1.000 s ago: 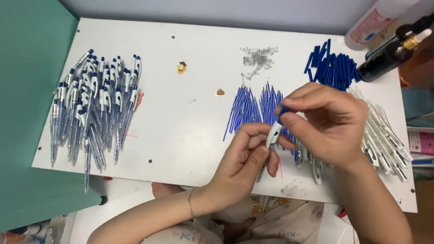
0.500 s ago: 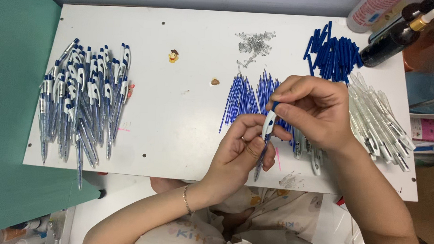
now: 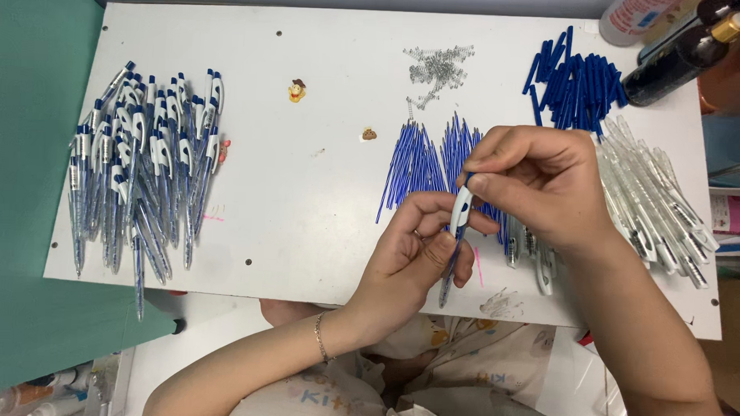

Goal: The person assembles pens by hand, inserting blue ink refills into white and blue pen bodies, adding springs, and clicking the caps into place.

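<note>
My left hand (image 3: 414, 250) grips a blue and white pen (image 3: 456, 240) around its barrel, point toward me. My right hand (image 3: 539, 181) pinches the top end of that same pen with thumb and forefinger. Both hands hover over the front middle of the white table (image 3: 305, 197). Just behind them lies a fan of thin blue ink refills (image 3: 425, 161). A big heap of finished blue and white pens (image 3: 138, 167) covers the table's left side.
Clear pen barrels (image 3: 653, 197) are piled at the right, blue caps (image 3: 575, 80) at the back right, and small metal springs (image 3: 436, 67) at the back middle. Bottles (image 3: 679, 55) stand at the far right corner. A green panel (image 3: 18, 179) borders the left edge.
Both hands with the pen stayed over the front middle of the table; the right fingers shifted slightly on the pen's top end. The camera view drifted a little.
</note>
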